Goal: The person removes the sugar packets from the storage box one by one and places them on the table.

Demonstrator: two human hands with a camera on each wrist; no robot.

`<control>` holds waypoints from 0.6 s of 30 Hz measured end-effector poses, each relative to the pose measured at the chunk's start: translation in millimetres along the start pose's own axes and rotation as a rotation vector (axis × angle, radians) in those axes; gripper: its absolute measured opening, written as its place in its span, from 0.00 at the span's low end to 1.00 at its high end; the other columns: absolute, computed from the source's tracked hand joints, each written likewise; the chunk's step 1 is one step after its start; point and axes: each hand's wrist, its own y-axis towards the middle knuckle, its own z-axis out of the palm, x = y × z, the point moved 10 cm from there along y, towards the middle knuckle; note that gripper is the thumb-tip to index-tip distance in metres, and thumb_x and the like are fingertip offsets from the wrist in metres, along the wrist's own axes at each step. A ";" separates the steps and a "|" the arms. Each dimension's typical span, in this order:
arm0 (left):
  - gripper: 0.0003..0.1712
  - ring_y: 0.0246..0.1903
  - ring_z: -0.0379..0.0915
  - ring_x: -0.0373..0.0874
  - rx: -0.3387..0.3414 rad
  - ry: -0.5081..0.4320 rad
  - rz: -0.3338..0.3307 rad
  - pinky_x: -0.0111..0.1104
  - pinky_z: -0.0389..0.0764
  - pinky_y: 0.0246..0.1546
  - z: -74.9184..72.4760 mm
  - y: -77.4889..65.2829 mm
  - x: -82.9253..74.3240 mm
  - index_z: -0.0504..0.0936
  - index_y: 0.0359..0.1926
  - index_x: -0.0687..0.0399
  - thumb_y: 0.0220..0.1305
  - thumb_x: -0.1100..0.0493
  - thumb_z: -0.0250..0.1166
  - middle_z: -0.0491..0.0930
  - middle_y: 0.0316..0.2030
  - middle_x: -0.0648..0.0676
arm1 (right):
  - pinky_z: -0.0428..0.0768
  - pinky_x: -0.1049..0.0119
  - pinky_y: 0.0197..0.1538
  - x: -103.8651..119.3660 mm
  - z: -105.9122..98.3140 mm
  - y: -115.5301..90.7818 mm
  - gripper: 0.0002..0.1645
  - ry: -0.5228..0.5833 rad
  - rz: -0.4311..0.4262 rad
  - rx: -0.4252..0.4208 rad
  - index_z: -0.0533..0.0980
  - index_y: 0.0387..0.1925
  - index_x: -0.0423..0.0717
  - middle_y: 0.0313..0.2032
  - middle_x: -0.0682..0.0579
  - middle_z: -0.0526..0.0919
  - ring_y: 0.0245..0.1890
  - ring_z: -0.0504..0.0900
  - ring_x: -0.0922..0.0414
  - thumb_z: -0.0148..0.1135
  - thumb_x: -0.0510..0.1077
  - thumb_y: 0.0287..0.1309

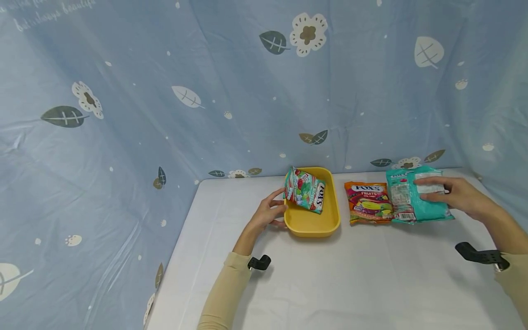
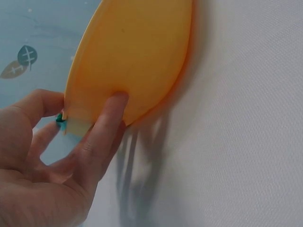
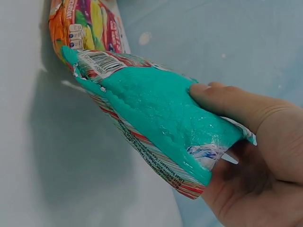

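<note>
My left hand (image 1: 267,211) grips the left side of a yellow plastic container (image 1: 312,228). In the left wrist view its fingers (image 2: 106,123) lie against the outer wall and up at the rim. A teal Fox's candy bag (image 1: 304,189) leans inside, one corner over the left rim. My right hand (image 1: 462,195) holds a larger teal candy bag (image 1: 418,201) by its right side, thumb on one face; the other fingers are partly hidden behind it. This bag shows its barcode side and overlaps the right edge of an orange Fox's fruits candy bag (image 1: 369,201).
All this stands near the back edge of a white-covered table (image 1: 330,284). A blue patterned curtain (image 1: 247,91) hangs close behind it and along the left. Each wrist wears a black camera mount (image 1: 259,262).
</note>
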 end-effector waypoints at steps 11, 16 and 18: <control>0.35 0.47 0.82 0.55 -0.005 -0.019 0.000 0.49 0.89 0.33 0.2 -0.1 0.6 0.65 0.68 0.22 0.67 0.59 0.63 0.72 0.60 0.63 | 0.85 0.69 0.32 -8.9 1.1 1.2 0.34 -0.022 0.021 0.018 0.66 0.67 0.42 0.68 0.28 0.54 0.36 0.71 0.73 0.60 0.53 0.66; 0.35 0.50 0.81 0.59 0.004 -0.027 0.003 0.47 0.90 0.33 0.0 -0.1 1.5 0.65 0.69 0.24 0.67 0.59 0.63 0.71 0.60 0.64 | 0.83 0.71 0.32 -9.4 3.8 2.7 0.33 -0.046 -0.001 0.015 0.68 0.66 0.42 0.68 0.27 0.55 0.37 0.66 0.76 0.61 0.53 0.65; 0.35 0.51 0.81 0.60 0.005 -0.028 0.002 0.47 0.90 0.33 0.0 -0.3 1.4 0.65 0.69 0.24 0.67 0.59 0.63 0.71 0.60 0.64 | 0.82 0.71 0.32 -11.8 6.0 4.0 0.33 -0.061 0.006 0.018 0.68 0.66 0.43 0.68 0.27 0.55 0.39 0.67 0.73 0.61 0.54 0.65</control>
